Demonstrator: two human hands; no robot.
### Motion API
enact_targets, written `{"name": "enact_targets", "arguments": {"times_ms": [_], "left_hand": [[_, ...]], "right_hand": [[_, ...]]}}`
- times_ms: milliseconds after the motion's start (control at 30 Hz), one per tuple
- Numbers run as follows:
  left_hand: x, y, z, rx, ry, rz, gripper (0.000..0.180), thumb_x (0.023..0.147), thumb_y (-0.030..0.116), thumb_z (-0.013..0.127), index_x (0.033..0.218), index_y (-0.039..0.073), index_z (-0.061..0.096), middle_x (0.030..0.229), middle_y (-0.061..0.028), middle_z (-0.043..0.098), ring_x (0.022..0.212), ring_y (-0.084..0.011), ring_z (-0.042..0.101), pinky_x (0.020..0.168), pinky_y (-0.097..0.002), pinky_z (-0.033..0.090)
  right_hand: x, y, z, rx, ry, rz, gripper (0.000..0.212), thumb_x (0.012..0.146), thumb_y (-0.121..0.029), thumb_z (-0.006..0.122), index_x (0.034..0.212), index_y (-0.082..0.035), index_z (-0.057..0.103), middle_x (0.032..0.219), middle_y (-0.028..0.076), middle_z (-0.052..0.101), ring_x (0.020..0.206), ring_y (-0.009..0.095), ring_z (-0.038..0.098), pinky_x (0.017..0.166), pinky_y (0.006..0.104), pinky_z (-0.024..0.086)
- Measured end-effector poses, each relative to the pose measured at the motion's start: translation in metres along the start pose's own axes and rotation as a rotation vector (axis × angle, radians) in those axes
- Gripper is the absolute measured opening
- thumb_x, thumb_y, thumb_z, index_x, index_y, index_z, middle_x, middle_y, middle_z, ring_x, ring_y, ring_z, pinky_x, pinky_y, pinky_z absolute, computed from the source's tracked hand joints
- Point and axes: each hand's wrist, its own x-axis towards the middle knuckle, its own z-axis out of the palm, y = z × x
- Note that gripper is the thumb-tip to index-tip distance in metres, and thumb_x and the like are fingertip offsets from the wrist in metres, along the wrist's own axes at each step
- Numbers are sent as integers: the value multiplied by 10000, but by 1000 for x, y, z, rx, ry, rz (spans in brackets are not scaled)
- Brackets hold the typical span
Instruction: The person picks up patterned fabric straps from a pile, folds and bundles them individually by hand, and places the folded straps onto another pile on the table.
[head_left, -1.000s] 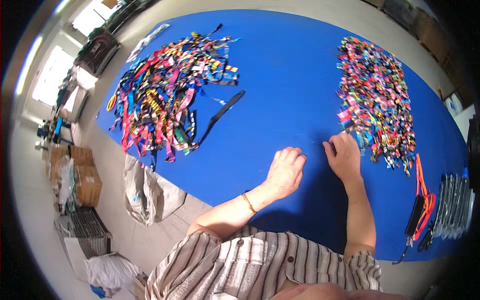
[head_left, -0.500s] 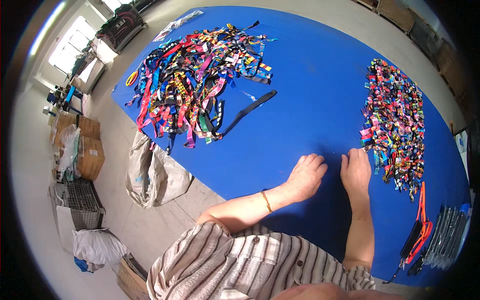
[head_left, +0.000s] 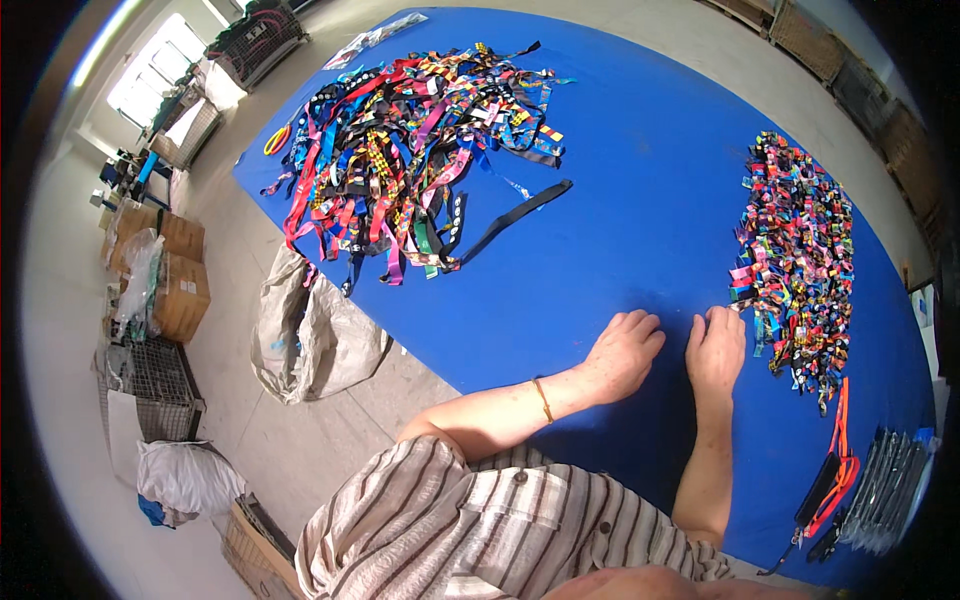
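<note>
My left hand [head_left: 625, 356] rests on the blue table with its fingers curled under. Nothing shows in it, and the fingertips are partly hidden. Just to its right, my right hand [head_left: 716, 352] lies low on the table, its thumb apart from loosely bent fingers, with no held object visible. Its fingertips are beside the left edge of a dense block of small, bundled multicoloured fabric straps [head_left: 797, 255]. Farther off at the left lies a loose, tangled heap of long printed straps [head_left: 410, 160], with a black strap [head_left: 515, 222] trailing from it toward the middle.
On the blue table [head_left: 640, 130], an orange-and-black strap [head_left: 838, 450] and dark items in clear plastic [head_left: 885, 490] lie at the near right. A whitish sack [head_left: 325, 345] stands on the floor by the left edge. Cartons [head_left: 180, 290] and a wire crate [head_left: 165, 390] line the left wall.
The whole view has shifted slightly, with the heap and the block a little farther right and the block lower. Both hands stay in nearly the same place on the table.
</note>
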Motion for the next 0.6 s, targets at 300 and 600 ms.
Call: {"name": "enact_targets", "arguments": {"times_ms": [300, 600], "left_hand": [[4, -34, -59, 94, 183, -240, 137, 844, 64, 586, 965, 26, 638, 948, -170, 649, 910, -368, 624, 821, -457, 511], [-18, -167, -167, 735, 463, -706, 169, 901, 139, 538, 990, 28, 630, 1033, -199, 629, 891, -389, 660, 752, -473, 546]], "right_hand": [[-5, 9, 4, 69, 87, -45, 155, 891, -164, 629, 951, -44, 551, 958, 141, 547, 933, 347, 542, 810, 453, 432], [-5, 11, 3, 93, 106, -53, 179, 862, -122, 664, 971, -50, 542, 970, 139, 542, 939, 345, 538, 816, 452, 429]]}}
